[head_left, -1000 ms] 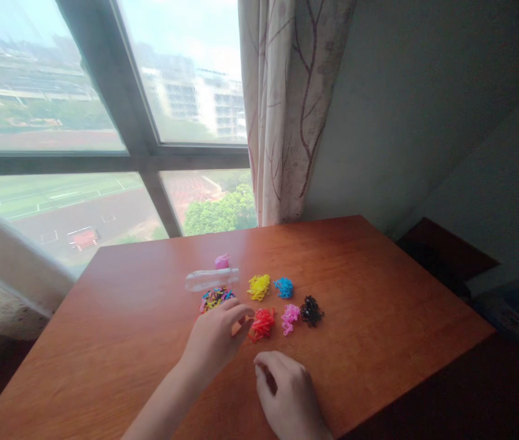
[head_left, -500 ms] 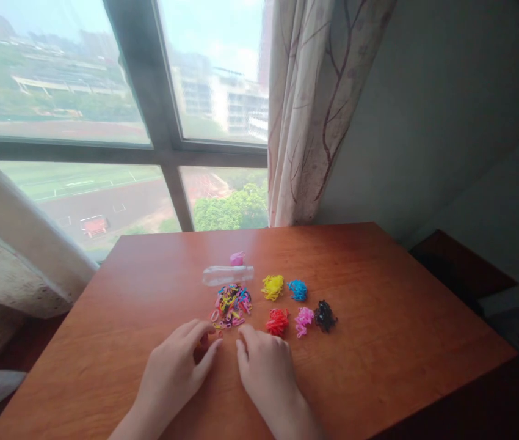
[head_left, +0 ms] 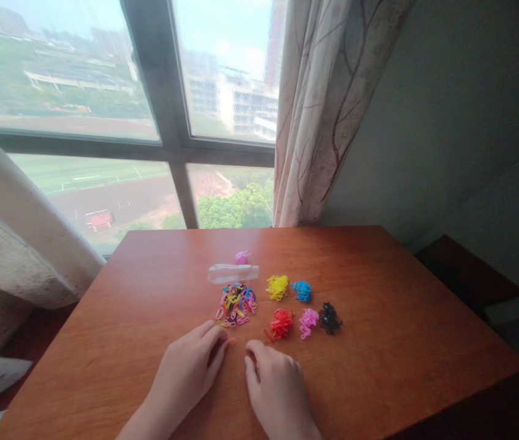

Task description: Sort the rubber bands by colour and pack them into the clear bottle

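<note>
I'm laying left hand (head_left: pixel 188 370) flat, empty, near mixed bands (head_left: pixel 236 302) | right hand (head_left: pixel 278 388) curling, hold unclear | best pinching singly, lightly

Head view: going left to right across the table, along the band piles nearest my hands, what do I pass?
Mixed-colour pile → red pile → pink pile → black pile.
</note>
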Action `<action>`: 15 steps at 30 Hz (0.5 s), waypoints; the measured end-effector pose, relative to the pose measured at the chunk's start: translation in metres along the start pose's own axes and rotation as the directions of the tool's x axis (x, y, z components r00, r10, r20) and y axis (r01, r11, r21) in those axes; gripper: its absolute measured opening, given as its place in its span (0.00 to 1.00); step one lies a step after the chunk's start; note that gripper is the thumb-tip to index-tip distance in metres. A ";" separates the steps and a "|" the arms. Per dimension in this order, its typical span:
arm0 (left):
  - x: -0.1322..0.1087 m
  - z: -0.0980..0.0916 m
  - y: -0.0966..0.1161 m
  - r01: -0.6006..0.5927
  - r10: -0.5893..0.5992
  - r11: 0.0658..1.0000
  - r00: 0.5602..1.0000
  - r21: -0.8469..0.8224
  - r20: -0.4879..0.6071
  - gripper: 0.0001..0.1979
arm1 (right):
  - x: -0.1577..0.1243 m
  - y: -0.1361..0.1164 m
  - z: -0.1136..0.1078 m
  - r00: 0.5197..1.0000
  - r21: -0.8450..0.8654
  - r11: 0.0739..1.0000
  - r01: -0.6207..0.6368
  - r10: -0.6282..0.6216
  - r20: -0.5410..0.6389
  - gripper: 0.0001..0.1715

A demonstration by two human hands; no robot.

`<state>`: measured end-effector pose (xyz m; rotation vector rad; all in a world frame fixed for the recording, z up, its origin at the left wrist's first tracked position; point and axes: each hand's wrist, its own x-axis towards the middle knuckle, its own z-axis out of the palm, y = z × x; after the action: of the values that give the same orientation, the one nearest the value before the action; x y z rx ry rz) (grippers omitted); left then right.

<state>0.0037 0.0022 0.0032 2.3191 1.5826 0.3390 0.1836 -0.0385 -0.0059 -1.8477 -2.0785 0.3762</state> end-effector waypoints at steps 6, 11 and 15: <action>0.007 0.005 0.011 -0.027 0.020 0.986 0.999 -0.165 -0.044 0.07 | -0.018 0.019 0.013 0.978 0.138 0.973 0.187 -0.171 -0.118 0.12; 0.023 0.005 0.034 -0.107 0.105 0.966 0.994 -0.235 -0.025 0.08 | -0.020 0.018 0.011 0.959 0.145 0.961 0.236 -0.206 -0.196 0.12; 0.042 0.007 0.053 -0.142 0.146 0.973 0.989 -0.183 0.004 0.08 | -0.020 0.017 0.012 0.949 0.144 0.961 0.237 -0.198 -0.246 0.11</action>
<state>0.0665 0.0222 0.0178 2.2927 1.3185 0.4755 0.1960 -0.0557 -0.0252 -1.4686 -1.9964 0.2615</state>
